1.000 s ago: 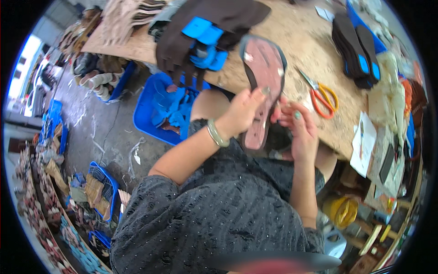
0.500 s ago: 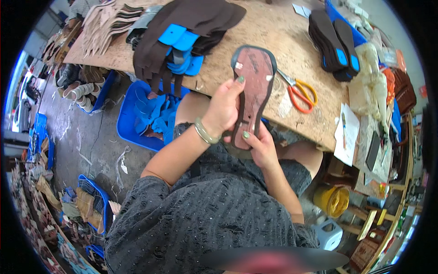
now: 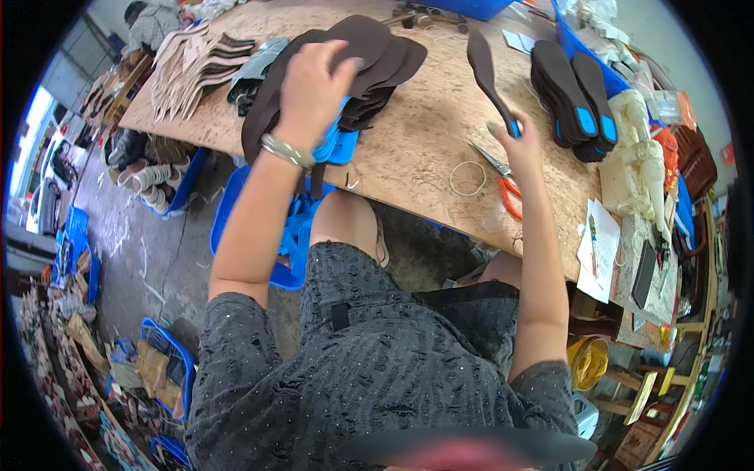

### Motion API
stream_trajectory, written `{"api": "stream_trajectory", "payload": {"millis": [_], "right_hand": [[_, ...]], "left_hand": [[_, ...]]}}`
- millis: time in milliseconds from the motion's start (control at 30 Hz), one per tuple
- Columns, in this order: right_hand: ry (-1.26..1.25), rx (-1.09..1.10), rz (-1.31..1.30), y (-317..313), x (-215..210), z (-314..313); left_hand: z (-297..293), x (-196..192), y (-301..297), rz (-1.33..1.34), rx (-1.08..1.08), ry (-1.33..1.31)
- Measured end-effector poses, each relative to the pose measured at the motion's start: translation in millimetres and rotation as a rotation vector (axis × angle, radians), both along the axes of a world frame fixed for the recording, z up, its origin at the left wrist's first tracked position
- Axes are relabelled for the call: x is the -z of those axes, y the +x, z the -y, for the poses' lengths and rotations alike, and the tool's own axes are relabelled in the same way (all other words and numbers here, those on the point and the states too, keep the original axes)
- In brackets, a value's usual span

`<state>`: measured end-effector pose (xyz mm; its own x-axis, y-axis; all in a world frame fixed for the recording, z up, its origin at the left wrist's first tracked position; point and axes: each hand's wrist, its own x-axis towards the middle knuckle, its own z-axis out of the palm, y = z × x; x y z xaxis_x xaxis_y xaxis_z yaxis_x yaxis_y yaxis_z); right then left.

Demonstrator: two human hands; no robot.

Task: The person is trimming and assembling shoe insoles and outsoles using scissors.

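Note:
My right hand [image 3: 520,147] grips the heel end of a dark brown insole [image 3: 483,69]. The insole is seen nearly edge-on, tilted up over the table, and a bit of blue shows at its heel. My left hand [image 3: 314,90], wearing a pale bangle, hovers over or touches a fanned pile of dark insoles [image 3: 399,61]; its thumb and fingers are apart. Blue heel patches [image 3: 343,147] stick out at the pile's near side. Scissors with orange handles [image 3: 510,198] lie by my right wrist, partly hidden by it, beside a thin loop [image 3: 469,178].
Two stacks of dark insoles [image 3: 561,90] stand at the right, before a blue crate [image 3: 601,63]. Pale cut pieces [image 3: 179,69] lie far left; another person [image 3: 153,33] is beyond. A blue bin [image 3: 225,206] of blue scraps sits under the table edge. Papers [image 3: 598,263] lie right.
Both hands held a reddish sole piece over my lap; it is no longer seen. My left hand has moved up-left to the pile, my right up-right with a dark insole.

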<state>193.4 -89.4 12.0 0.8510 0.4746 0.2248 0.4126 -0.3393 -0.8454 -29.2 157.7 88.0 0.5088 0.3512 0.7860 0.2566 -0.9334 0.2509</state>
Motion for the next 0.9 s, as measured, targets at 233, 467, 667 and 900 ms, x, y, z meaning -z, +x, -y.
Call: {"api": "stream_trajectory", "payload": {"millis": [233, 467, 667, 900], "right_hand": [[-0.292, 0.027, 0.353, 56.7, 24.7, -42.7], [0.029, -0.225, 0.463, -39.9, 26.1, -2.3], [0.185, -0.385, 0.389, -104.5, 24.1, 20.3], [0.222, -0.427, 0.305, -125.1, 26.9, 39.5]], "left_hand": [[-54.4, -9.4, 31.6, -0.584, -0.348, 0.001], [-68.8, -6.8, 37.4, -0.523, -0.359, -0.226], [-70.2, -7.5, 38.7, -0.536, -0.282, -0.056], [-70.8, -19.1, 37.7, -0.640, -0.384, -0.073]]}}
